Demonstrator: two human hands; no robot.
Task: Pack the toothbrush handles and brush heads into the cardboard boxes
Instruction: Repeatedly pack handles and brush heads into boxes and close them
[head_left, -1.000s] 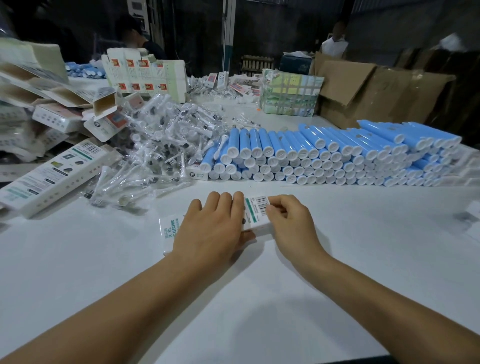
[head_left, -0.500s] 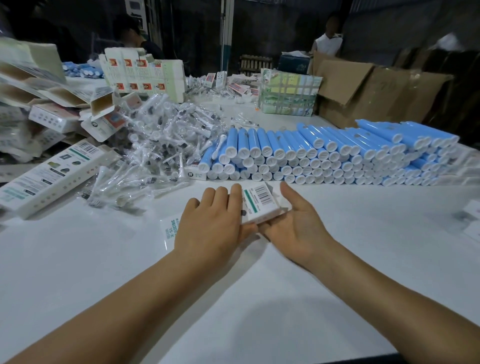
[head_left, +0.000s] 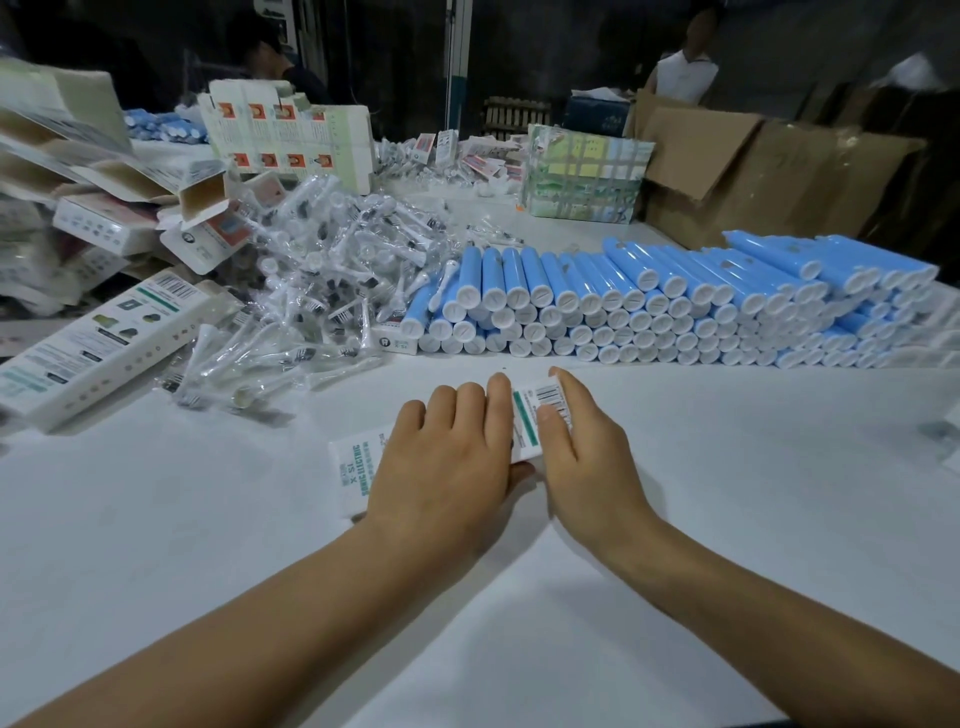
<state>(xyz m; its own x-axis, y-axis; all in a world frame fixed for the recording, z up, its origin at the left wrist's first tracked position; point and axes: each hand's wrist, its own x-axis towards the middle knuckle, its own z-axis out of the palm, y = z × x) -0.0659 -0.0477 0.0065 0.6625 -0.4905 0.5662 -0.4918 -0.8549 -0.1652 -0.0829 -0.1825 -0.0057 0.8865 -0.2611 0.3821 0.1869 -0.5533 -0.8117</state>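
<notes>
The right hand (head_left: 582, 457) has turned back over, its grip pressing the box (head_left: 358, 473) end flat beside the left hand (head_left: 447, 462); box looks closed.

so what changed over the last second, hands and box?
The right hand, cupped under the raised end of the box half a second ago, has turned palm down and pressed that end flat. The left hand stays flat on the box. Blue handles and bagged brush heads unmoved.
</notes>
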